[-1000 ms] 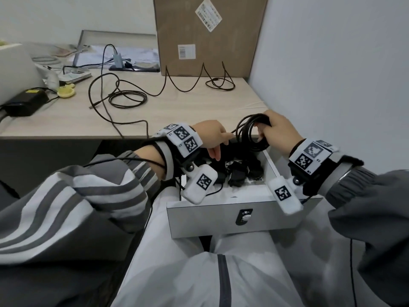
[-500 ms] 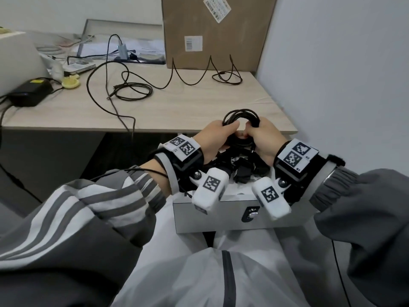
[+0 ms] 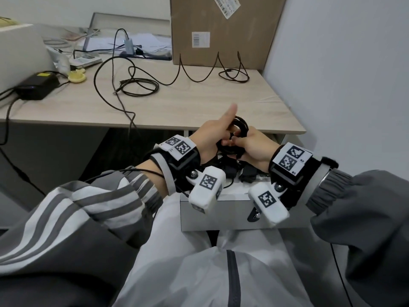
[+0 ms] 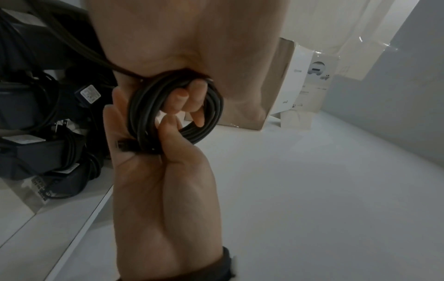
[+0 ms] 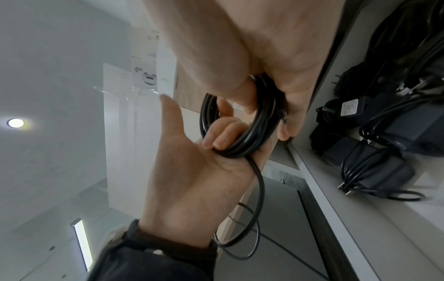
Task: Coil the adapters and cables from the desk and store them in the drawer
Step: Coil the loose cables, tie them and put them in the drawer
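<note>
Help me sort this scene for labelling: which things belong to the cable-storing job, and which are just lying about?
Job:
- coiled black cable, gripped by both hands: left, right
- open drawer with adapters inside
- loose cables on the desk
- black power adapter

Lying about:
- cardboard box
- yellow object
- papers

A cardboard box (image 3: 223, 29) with shipping labels stands at twelve o'clock against the wall. At ten o'clock lies a yellow bear-shaped object (image 3: 77, 76), beside scattered papers (image 3: 141, 42).
</note>
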### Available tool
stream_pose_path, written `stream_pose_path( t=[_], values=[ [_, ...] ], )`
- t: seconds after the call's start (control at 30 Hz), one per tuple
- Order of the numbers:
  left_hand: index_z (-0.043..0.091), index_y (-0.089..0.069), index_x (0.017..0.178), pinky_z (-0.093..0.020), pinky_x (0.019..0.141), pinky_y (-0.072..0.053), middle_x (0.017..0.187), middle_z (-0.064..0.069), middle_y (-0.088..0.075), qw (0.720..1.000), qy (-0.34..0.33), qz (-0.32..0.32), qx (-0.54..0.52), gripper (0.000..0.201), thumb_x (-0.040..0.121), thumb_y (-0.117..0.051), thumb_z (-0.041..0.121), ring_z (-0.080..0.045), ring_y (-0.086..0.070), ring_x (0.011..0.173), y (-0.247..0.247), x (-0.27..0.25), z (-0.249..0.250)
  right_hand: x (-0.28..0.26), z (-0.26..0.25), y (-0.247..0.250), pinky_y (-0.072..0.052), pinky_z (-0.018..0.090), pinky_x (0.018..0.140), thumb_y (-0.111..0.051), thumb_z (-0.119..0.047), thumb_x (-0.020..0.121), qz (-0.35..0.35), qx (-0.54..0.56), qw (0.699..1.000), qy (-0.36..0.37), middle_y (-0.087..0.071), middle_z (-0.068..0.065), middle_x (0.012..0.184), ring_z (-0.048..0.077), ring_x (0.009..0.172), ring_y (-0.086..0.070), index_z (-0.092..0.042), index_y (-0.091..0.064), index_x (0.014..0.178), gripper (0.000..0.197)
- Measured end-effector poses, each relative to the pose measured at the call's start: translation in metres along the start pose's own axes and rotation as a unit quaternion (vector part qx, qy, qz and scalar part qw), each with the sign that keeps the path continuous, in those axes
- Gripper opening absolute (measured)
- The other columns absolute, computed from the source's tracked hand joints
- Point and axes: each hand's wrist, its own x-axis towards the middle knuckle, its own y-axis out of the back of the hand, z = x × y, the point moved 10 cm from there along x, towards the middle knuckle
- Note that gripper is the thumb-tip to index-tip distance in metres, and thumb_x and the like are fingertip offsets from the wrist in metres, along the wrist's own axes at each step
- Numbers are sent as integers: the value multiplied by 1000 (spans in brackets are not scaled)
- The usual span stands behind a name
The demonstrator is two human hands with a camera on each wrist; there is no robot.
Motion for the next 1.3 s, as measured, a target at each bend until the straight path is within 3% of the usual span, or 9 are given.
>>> stream_pose_path(
  t=[0.07, 0.17, 0.3, 0.4, 0.57, 0.73, 0.87, 1.03, 1.3],
  values=[
    [12, -49, 65, -25, 56, -37, 40, 6, -28, 1000, -2, 21, -3, 63, 90, -37, 69, -13, -32, 41, 9, 5, 2, -1, -7, -10, -55, 40, 78, -41, 8, 93, -24, 14, 999, 30, -64, 13, 88, 19, 82, -66, 3, -47, 111, 19],
    [12, -45, 64, -28, 58, -33, 39, 6, -26, 999, -29, 41, -14, 54, 97, -40, 54, -13, -27, 38, 18, 6, 7, -2, -16, -16, -55, 41, 85, -41, 11, 92, -13, 31, 998, 49, -65, 17, 87, 21, 81, -69, 8, -37, 126, 34],
    [12, -42, 62, -22, 48, -30, 38, 8, -27, 997, -50, 58, 3, 49, 99, -43, 45, -11, -25, 36, 29, 6, 9, -3, -10, -17, -49, 47, 97, -58, -6, 87, -25, -17, 999, 19, -59, 27, 115, 33, 105, -64, 0, -41, 121, 38],
    [11, -42, 62, -19, 41, -27, 38, 9, -28, 996, -61, 51, 41, 48, 100, -43, 40, -9, -25, 35, 33, 5, 9, -13, -14, -19, -49, 37, 90, -57, -13, 94, -65, -177, 982, 12, -62, 13, 109, 24, 101, -61, -17, -53, 103, 11],
    [12, -44, 59, -18, 42, -28, 40, 9, -32, 983, -62, 24, 172, 48, 98, -47, 41, -8, -29, 35, 29, 5, 6, -18, -48, -8, -43, 35, 101, -58, -44, 90, -63, -524, 847, 71, -62, 0, 123, 17, 114, -57, -18, -55, 127, 45],
    [14, -44, 56, -23, 49, -30, 48, 3, -36, 949, -76, -29, 305, 54, 98, -44, 48, -12, -32, 43, 14, 2, 8, -27, -74, -31, -43, 31, 79, -61, -39, 89, -64, -655, 744, 117, -63, 6, 97, 21, 92, -56, -5, -62, 104, 37],
    [15, -52, 59, -18, 49, -33, 48, 8, -38, 959, -76, -56, 266, 51, 100, -41, 44, -8, -35, 44, 11, -2, 7, -29, -77, -34, -37, 16, 57, -61, -34, 90, -77, -639, 756, 122, -68, 5, 75, 14, 66, -57, -10, -62, 91, 24],
    [12, -57, 78, -25, 57, -37, 59, 0, -51, 969, -77, -61, 227, 41, 102, -35, 38, -13, -45, 54, 9, -5, 3, -30, -66, -28, -35, 23, 62, -51, -28, 96, -46, -668, 730, 135, -65, 8, 86, 18, 76, -53, -7, -64, 100, 25],
    [9, -63, 108, -39, 94, -51, 91, -12, -70, 944, -30, -49, 325, 63, 98, -27, 59, -24, -66, 83, 28, 3, -11, -26, -71, 22, -43, 33, 71, -47, -23, 98, 89, -612, 776, 121, -65, 14, 87, 29, 80, -59, -1, -60, 95, 25]
  ],
)
